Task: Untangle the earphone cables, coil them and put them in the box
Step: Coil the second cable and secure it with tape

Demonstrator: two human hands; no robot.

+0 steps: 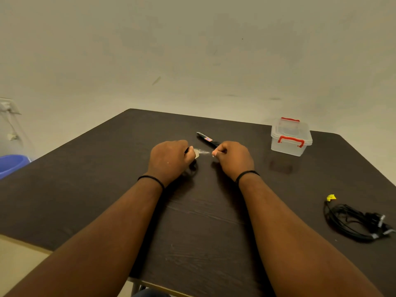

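Note:
My left hand (pixel 171 160) is curled into a fist over a black earphone cable (pixel 192 168) that loops out below it, and it also grips a small roll of clear tape (pixel 196 153). My right hand (pixel 232 158) pinches the free end of the tape strip (pixel 204 151) stretched between both hands. A second tangle of black cables (pixel 351 219) with a yellow tag lies at the table's right edge. The clear plastic box (pixel 290 137) with red latches stands closed at the back right.
A black utility knife (pixel 207 139) with a red label lies just behind my hands on the dark wooden table (pixel 107 168). A blue bucket (pixel 10 165) sits on the floor at the left. A bare wall rises behind the table.

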